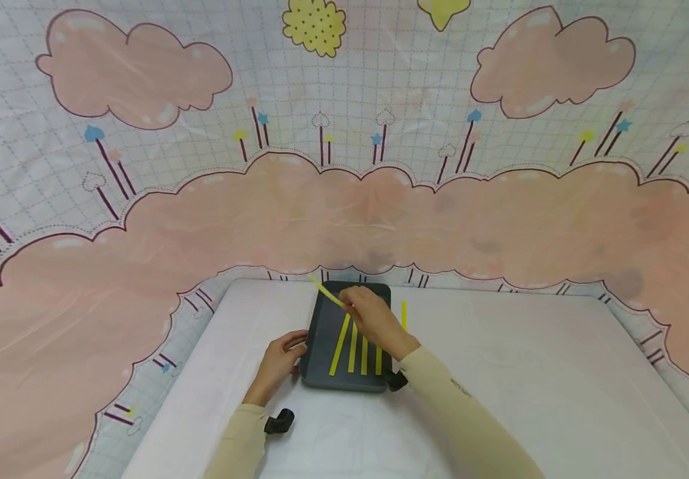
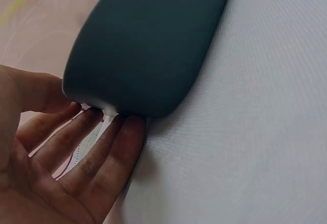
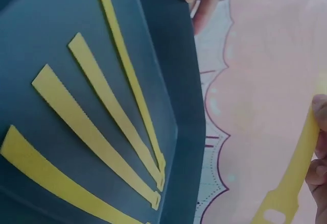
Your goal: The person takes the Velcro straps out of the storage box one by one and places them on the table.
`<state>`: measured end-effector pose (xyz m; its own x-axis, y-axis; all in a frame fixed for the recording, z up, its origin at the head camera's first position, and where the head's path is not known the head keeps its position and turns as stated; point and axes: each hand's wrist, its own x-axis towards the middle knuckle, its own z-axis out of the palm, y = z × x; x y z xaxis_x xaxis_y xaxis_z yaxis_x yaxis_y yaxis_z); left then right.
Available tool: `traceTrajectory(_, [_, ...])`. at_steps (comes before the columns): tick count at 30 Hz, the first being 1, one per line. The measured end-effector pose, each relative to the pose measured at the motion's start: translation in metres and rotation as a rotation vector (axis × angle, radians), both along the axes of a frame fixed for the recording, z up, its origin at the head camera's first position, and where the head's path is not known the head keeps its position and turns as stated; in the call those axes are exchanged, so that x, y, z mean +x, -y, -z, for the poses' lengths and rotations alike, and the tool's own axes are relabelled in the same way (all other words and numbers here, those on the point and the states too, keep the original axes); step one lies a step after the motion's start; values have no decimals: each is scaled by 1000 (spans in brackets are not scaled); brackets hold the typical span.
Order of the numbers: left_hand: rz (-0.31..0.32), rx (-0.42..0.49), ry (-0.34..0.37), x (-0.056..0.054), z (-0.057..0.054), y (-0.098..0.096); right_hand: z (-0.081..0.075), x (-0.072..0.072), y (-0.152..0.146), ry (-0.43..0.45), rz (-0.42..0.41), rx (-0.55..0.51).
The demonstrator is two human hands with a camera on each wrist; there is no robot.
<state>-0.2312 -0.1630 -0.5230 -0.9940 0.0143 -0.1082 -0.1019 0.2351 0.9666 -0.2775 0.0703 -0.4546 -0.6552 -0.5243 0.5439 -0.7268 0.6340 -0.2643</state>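
In the head view a dark grey tray (image 1: 335, 382) lies on the white table with several yellow hook-and-loop cable ties (image 1: 340, 346) fanned out in it. My left hand (image 1: 278, 362) holds the tray's left side; in the left wrist view its fingers (image 2: 84, 170) rest against the outer wall and the thumb lies at the rim. Above the tray's far part, my right hand (image 1: 371, 316) pinches another yellow cable tie (image 1: 325, 291), which points up and left. The right wrist view shows the slotted end of this held cable tie (image 3: 299, 165) hanging free.
One more yellow strip (image 1: 404, 313) lies on the table just right of the tray. White tabletop (image 1: 518, 372) extends to both sides. A patterned pink-and-white cloth (image 1: 440, 219) hangs behind and around the table.
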Motion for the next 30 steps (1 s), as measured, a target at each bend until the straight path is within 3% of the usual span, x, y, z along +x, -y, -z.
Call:
traceTrajectory(5, [-4,-3,2,1,-1,-1,1,0,-3,42,38,-114])
traceTrajectory(14, [-4,-15,-1,1,0,-1,-1,7,-4,424,92,-617])
traceTrajectory(19, [-18,-39,7,0,2,0,0,9,-7,515,137,-673])
traceTrajectory(30, [-18,-48,-3,1,3,1,8,19,-18,731,122,-790])
